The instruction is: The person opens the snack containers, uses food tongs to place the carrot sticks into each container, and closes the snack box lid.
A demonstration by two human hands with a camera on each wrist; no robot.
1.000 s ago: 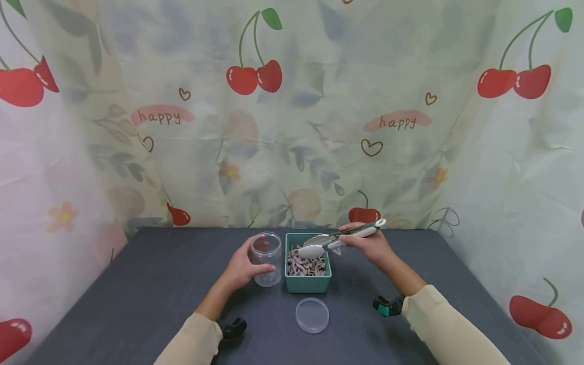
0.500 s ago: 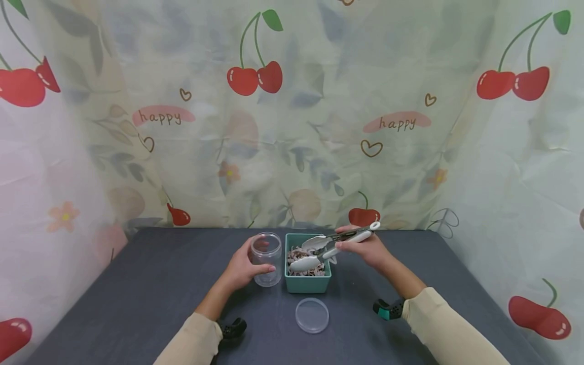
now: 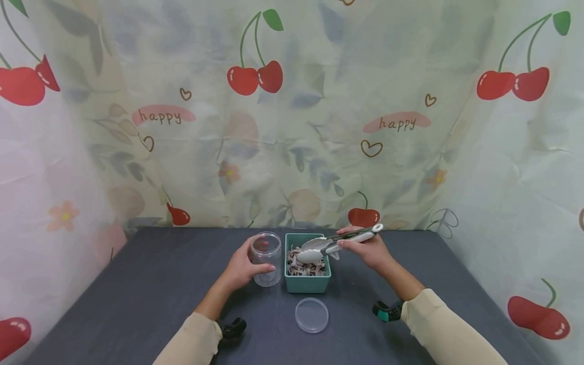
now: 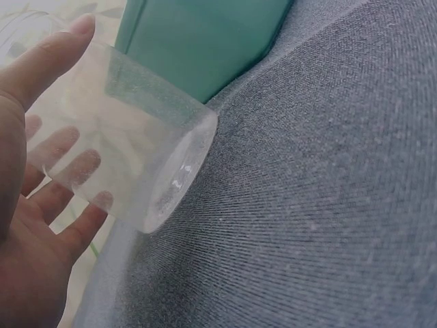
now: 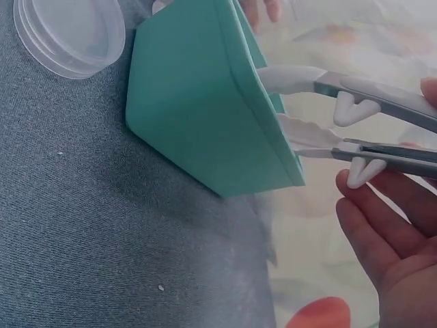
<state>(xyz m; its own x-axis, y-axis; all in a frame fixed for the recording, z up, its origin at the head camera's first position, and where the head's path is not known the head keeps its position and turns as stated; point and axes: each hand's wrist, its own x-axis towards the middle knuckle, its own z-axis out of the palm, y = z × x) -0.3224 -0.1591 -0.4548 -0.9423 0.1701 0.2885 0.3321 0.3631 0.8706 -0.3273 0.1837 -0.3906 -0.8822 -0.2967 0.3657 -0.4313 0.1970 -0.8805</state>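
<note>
My left hand (image 3: 244, 266) holds a clear jar (image 3: 266, 271), its thumb on the near side and the fingers around the far side. The jar stands upright on the table without a lid, and in the left wrist view its clear wall (image 4: 130, 137) shows nothing inside. With my right hand (image 3: 369, 249) I grip a pair of white and grey tongs (image 3: 333, 244). Their white tips reach into a teal box (image 3: 307, 285), over the greyish-brown dried pieces (image 3: 304, 268) in it. The right wrist view shows the tong arms (image 5: 389, 96) passing over the box's rim.
A round clear lid (image 3: 312, 315) lies on the dark cloth-covered table (image 3: 137, 299) in front of the box. The box stands just right of the jar. Behind the table hangs a curtain (image 3: 292, 126) printed with cherries, with more of it along both sides.
The tongs spread wider over the dried pieces half a second ago, and now their tips are closer together. My left hand and the jar have stayed in place.
</note>
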